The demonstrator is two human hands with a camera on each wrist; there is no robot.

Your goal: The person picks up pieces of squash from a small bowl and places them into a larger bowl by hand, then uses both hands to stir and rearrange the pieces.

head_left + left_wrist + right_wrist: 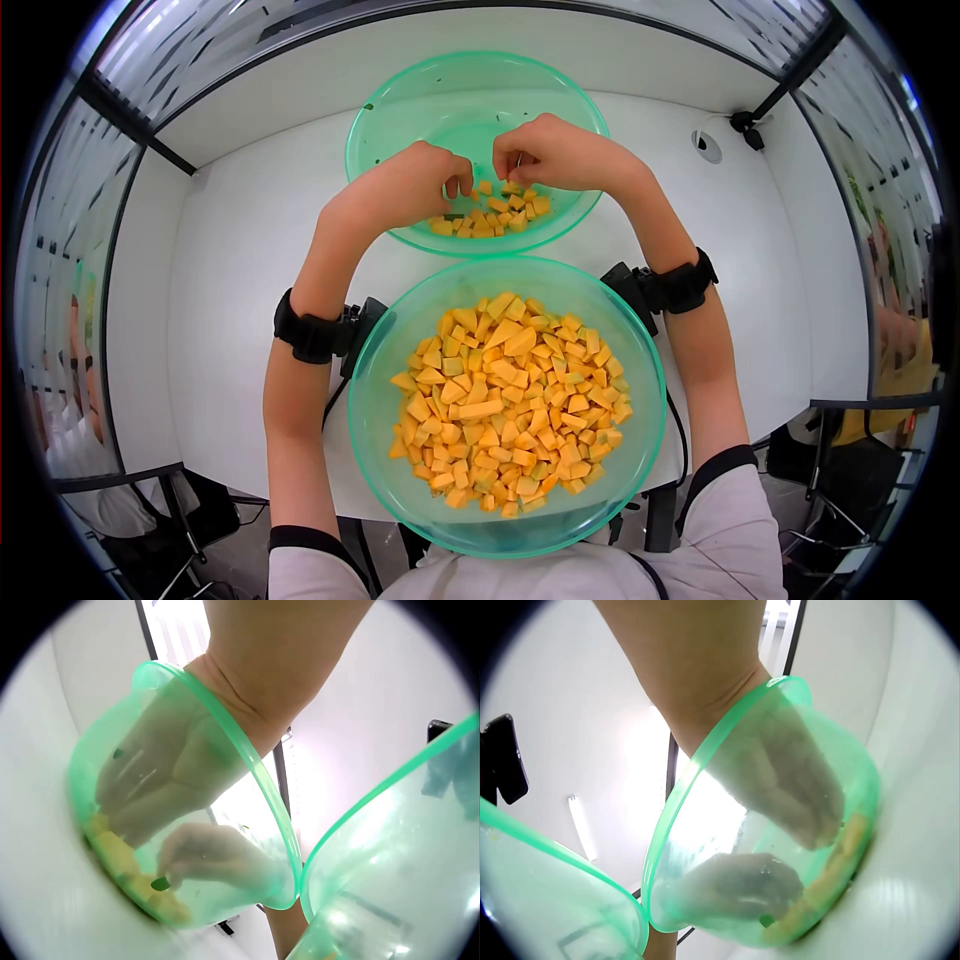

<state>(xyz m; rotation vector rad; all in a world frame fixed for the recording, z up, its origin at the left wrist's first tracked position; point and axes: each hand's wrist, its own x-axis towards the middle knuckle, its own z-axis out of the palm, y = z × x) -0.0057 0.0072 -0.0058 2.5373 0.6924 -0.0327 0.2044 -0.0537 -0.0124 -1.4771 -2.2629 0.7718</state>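
Note:
Two translucent green bowls stand one behind the other. Both hands are inside the far bowl [368, 150], above a small heap of orange pumpkin cubes [495, 222] at its near side. My left hand [415, 185] reaches in from the left, fingers bent downward with their tips right at the cubes. From the right, my right hand [560, 155] pinches a pumpkin cube [513, 187] between thumb and fingertips, the cube mostly hidden. Both wrist views show the hands blurred through the bowl wall. A dark green scrap [160, 883] sticks near the cubes.
The near bowl [366, 440], heaped with many pumpkin pieces [510, 400], sits at the front edge of the white table [240, 330], its rim against the far bowl. White panels enclose the table. A round cable hole [706, 147] lies at the back right.

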